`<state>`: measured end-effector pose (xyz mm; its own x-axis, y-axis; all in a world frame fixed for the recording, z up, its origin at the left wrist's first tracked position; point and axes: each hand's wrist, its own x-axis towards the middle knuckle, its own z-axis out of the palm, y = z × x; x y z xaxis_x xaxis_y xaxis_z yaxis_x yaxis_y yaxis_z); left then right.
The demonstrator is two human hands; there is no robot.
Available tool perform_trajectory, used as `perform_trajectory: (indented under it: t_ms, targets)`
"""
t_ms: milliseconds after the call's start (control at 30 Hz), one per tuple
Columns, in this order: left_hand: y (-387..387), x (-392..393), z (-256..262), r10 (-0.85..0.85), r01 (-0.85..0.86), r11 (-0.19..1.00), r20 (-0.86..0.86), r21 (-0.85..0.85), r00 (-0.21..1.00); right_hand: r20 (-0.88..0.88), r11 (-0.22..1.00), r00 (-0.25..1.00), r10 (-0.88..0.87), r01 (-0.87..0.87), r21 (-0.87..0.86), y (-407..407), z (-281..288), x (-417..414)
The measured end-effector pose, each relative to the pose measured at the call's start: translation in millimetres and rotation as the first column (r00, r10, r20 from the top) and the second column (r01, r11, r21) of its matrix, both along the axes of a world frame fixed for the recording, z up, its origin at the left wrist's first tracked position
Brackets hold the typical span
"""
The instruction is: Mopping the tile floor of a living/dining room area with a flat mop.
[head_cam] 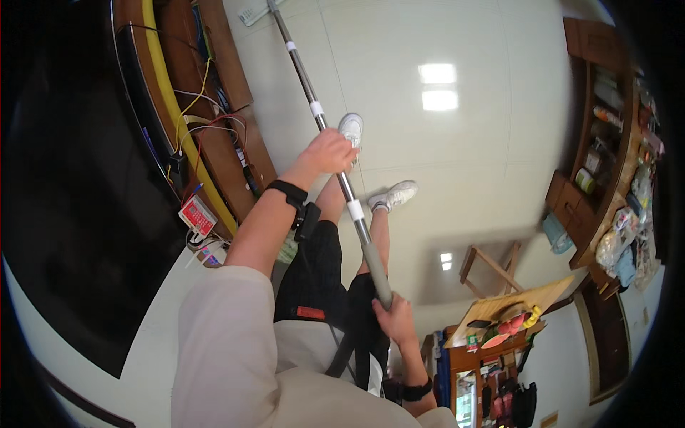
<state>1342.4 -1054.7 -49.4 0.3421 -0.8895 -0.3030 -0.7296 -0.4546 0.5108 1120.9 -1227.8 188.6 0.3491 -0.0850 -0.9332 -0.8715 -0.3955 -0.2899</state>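
Note:
My left hand (329, 152) is wrapped around the middle of a metal telescopic mop pole (305, 80) with white collars. Lower down, my right hand (397, 320) grips the end of its grey handle sleeve (377, 270). The pole slants away from my body towards the upper left, passing beside my white shoes (398, 195). At its far end a white flat mop head (252, 15) rests on the tiled floor, partly cut off by the picture's top edge. Black straps with a small device circle my left wrist; another band is on my right.
At left stands a wooden cabinet (227, 53) with loose cables, a red-and-white box (198, 215) and a large black television screen (69, 187). A cluttered wooden sideboard (583, 214) lines the right. A wooden table (551, 289) holds fruit, with a wooden frame (497, 267) nearby.

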Motion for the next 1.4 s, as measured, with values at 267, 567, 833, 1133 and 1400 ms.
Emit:
perform_trajectory:
  t_ms: [267,567,833,1133,1400]
  targets:
    - [-98.4,-189.1,61.7,-0.001,0.023,0.998,-0.376,0.054,0.927,-0.281,0.965,0.958,0.061,-0.128,-0.227,-74.1,85.6,-191.7]
    - [-127.8,-206.1,78.3,-0.118,0.106,0.993,-0.595,-0.055,0.795,-0.403,0.889,0.889,0.218,-0.351,-0.293,-102.5,118.2,-206.7]
    - [7.8,28.4,23.2,0.049,-0.039,0.994,-0.098,0.103,0.994,-0.064,0.981,0.988,0.138,-0.145,-0.130,10.8,11.7,-2.2]
    - [-48.0,-88.8,22.6,0.193,-0.150,0.968,-0.218,0.200,0.957,-0.102,0.948,0.992,0.081,-0.108,-0.298,-27.7,39.4,-88.1]
    - [-130.8,-251.1,51.7,0.059,-0.064,0.998,-0.277,-0.007,0.959,-0.224,0.924,0.971,-0.089,-0.004,-0.381,-58.1,92.2,-249.8]
